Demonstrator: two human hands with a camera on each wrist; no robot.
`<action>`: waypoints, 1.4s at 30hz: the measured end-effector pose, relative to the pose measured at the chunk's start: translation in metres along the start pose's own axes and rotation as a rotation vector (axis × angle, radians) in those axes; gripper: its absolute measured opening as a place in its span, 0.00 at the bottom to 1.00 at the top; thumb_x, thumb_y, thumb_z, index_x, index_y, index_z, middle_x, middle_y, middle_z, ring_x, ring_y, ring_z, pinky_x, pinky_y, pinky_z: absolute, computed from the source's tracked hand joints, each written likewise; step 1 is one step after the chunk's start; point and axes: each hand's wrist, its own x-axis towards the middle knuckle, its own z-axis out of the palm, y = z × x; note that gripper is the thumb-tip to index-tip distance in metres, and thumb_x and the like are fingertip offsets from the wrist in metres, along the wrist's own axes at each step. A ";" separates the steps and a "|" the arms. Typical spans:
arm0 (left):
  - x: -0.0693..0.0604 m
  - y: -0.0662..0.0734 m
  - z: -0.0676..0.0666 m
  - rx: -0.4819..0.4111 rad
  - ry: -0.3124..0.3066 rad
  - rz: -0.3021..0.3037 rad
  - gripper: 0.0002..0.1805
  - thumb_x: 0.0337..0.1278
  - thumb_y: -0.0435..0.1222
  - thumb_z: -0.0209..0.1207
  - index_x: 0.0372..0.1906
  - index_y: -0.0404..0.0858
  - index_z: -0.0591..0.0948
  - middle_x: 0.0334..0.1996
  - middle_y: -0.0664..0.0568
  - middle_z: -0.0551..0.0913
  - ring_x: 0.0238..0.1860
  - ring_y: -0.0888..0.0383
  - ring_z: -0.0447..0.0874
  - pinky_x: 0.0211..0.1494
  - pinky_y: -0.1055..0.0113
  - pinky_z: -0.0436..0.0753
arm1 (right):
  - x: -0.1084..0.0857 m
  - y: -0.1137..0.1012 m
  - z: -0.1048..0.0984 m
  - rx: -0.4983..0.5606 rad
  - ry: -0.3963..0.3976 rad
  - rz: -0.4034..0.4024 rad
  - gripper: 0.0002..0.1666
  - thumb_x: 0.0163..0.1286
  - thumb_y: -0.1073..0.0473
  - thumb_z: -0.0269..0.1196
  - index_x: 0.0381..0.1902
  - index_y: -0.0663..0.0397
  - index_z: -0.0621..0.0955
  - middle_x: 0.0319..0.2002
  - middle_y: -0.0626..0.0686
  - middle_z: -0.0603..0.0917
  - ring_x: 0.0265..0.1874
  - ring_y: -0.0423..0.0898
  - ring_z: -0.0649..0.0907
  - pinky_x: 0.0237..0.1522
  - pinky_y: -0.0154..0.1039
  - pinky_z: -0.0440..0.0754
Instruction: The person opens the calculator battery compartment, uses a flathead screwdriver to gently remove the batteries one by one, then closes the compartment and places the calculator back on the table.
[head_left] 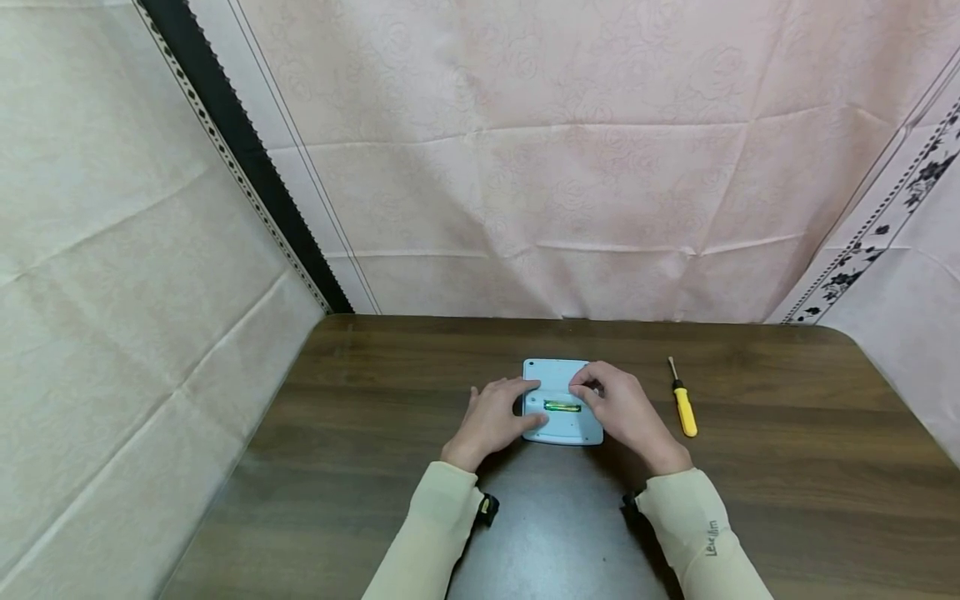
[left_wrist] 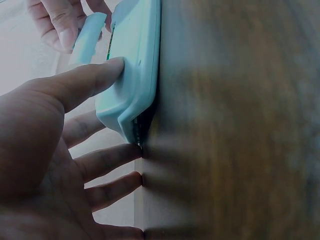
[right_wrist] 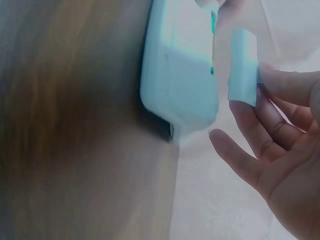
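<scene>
A light-blue device (head_left: pixel 562 429) with rounded corners and small dark holes near its corners lies flat on the desk (head_left: pixel 360 433), its near end stepped inward underneath where it meets the top. The left hand (head_left: pixel 493 417) touches its left side, thumb and forefinger on the upward face. In the middle of that face is an uncovered, narrow slot, and in it a shiny green-and-yellow cylinder (head_left: pixel 562 407), apparently a battery, lies crosswise. A slender, gently curved light-blue cover (right_wrist: pixel 243 65), with a small tab at its edge, is pinched by the right hand (head_left: pixel 621 402), just above the device and apart from it.
</scene>
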 end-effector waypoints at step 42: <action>-0.001 0.005 0.003 -0.009 0.061 -0.026 0.27 0.74 0.53 0.63 0.72 0.51 0.82 0.72 0.48 0.78 0.76 0.43 0.68 0.75 0.23 0.50 | -0.003 0.021 -0.034 -0.073 -0.011 0.105 0.03 0.76 0.65 0.68 0.43 0.60 0.85 0.39 0.54 0.85 0.39 0.53 0.79 0.40 0.47 0.80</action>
